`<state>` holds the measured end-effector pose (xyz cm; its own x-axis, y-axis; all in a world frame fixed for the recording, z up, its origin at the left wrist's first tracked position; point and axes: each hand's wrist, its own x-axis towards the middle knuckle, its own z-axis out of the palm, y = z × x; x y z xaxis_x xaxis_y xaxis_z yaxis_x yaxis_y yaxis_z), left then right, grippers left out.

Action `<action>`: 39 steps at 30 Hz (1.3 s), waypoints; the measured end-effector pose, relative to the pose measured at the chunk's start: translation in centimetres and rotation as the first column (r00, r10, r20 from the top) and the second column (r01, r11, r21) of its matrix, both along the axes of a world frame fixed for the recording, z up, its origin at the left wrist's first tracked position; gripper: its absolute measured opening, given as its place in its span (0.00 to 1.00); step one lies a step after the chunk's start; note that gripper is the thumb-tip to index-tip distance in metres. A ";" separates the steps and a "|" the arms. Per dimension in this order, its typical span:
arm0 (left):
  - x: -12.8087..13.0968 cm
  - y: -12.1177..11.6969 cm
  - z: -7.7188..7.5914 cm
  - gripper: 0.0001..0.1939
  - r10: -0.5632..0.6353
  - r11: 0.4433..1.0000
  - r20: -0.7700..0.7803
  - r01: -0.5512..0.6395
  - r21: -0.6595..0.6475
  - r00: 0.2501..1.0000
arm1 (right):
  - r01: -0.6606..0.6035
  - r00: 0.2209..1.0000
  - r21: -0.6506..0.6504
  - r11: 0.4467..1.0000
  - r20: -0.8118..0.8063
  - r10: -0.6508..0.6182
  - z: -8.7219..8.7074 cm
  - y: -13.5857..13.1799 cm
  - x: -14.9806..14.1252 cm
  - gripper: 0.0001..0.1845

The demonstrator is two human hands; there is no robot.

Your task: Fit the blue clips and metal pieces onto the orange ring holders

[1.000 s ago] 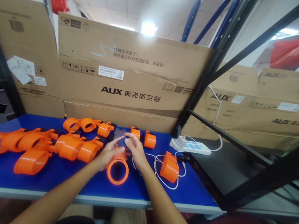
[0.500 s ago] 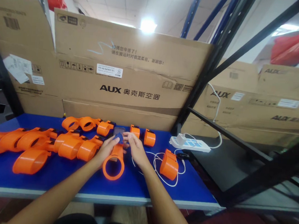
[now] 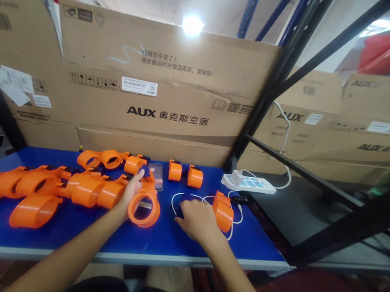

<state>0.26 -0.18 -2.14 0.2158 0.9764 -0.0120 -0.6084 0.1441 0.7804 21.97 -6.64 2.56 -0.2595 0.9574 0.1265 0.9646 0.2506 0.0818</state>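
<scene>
My left hand (image 3: 133,193) is closed around an orange tape dispenser (image 3: 144,208) with a dark blue piece at its top; its round ring faces me. My right hand (image 3: 198,218) is over the blue tabletop with its back to me, thumb apart from the fingers; the fingertips are partly hidden, and I see nothing held. Just right of it is another orange tape dispenser (image 3: 222,212), with a white cable (image 3: 174,203) looping around. Behind my left hand a phone-like flat device (image 3: 159,183) lies on the table.
Several orange tape dispensers (image 3: 92,191) crowd the left of the blue table (image 3: 160,244). Two more (image 3: 195,176) stand toward the back. A white power strip (image 3: 266,187) with a plugged-in charger (image 3: 237,177) is at the back right, beside a black rack post (image 3: 264,97). Cardboard (image 3: 179,90) lines the back.
My right hand has left the dispenser in my left hand and moved right and toward me, over the cable. My left hand has shifted slightly left with the dispenser. The view has tilted slightly.
</scene>
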 end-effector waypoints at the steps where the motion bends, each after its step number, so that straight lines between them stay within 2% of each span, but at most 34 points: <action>1: 0.0 0.0 0.0 0.35 -0.004 1.000 -0.002 0.004 0.001 1.000 | 0.001 1.000 0.001 1.000 0.013 -0.001 0.0 -0.1 -0.2 0.11; 4: 0.0 0.0 -0.1 0.37 -0.007 1.000 -0.009 0.007 0.008 1.000 | 0.007 1.000 0.029 1.000 0.013 -0.008 0.5 0.1 -0.5 0.09; 7: 0.0 0.1 -0.2 0.37 -0.022 1.000 -0.013 0.022 0.008 1.000 | 0.059 0.998 0.135 0.989 -0.041 -0.054 1.5 0.7 -0.3 0.11; 9: 0.1 0.2 -0.4 0.37 -0.031 0.999 -0.005 0.031 0.005 0.999 | 0.100 0.988 0.232 0.968 -0.136 -0.070 2.2 1.1 0.0 0.15; 11: 0.2 0.3 -0.6 0.36 -0.031 1.000 0.018 0.031 0.007 0.999 | 0.118 0.955 0.325 0.938 -0.296 -0.018 2.7 1.6 0.1 0.18; 13: 0.2 0.5 -0.9 0.36 -0.034 0.999 0.046 0.034 0.009 0.998 | 0.100 0.873 0.386 0.917 -0.476 0.106 2.8 2.1 -0.1 0.21; 16: 0.1 0.7 -1.3 0.36 -0.060 0.998 0.075 0.059 0.007 0.995 | 0.037 0.674 0.388 0.921 -0.690 0.264 2.0 3.0 -0.8 0.23; 20: 0.0 0.9 -1.3 0.34 -0.029 1.000 0.113 0.029 0.009 0.993 | 0.031 0.398 0.309 0.951 -0.876 0.272 0.5 4.3 -1.2 0.25; 22: 0.0 1.0 -1.1 0.33 0.003 1.000 0.124 -0.003 0.003 0.992 | 0.038 0.318 0.281 0.959 -0.913 0.255 0.0 4.8 -0.8 0.26; 23: 0.0 1.0 -1.1 0.33 0.006 1.000 0.123 -0.006 0.000 0.992 | 0.042 0.310 0.274 0.961 -0.918 0.248 -0.2 4.9 -0.5 0.26; 25: 0.0 0.9 -1.1 0.33 -0.011 1.000 0.112 0.011 -0.005 0.994 | 0.061 0.355 0.275 0.960 -0.904 0.236 -0.5 4.9 0.3 0.26; 30: 0.1 0.7 -1.3 0.35 -0.066 0.998 0.084 0.067 -0.013 0.994 | 0.135 0.617 0.285 0.949 -0.773 0.145 -1.0 4.4 2.1 0.24; 32: 0.1 0.7 -1.3 0.36 -0.069 0.997 0.081 0.070 -0.014 0.994 | 0.139 0.687 0.283 0.949 -0.717 0.113 -1.0 4.4 2.3 0.22; 35: 0.1 0.7 -1.1 0.35 -0.066 0.998 0.078 0.067 -0.015 0.995 | 0.128 0.703 0.343 0.931 -0.693 0.158 -1.0 4.5 2.3 0.21; 39: 0.0 0.5 -0.8 0.35 -0.062 0.998 0.068 0.064 -0.027 0.996 | 0.091 0.629 0.422 0.902 -0.727 0.277 -0.6 4.7 2.0 0.19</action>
<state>0.31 0.28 -2.99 0.2783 0.9602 -0.0239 -0.6479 0.2060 0.7333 23.94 -1.90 1.99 0.0222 0.7497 0.6614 0.6924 0.4657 -0.5511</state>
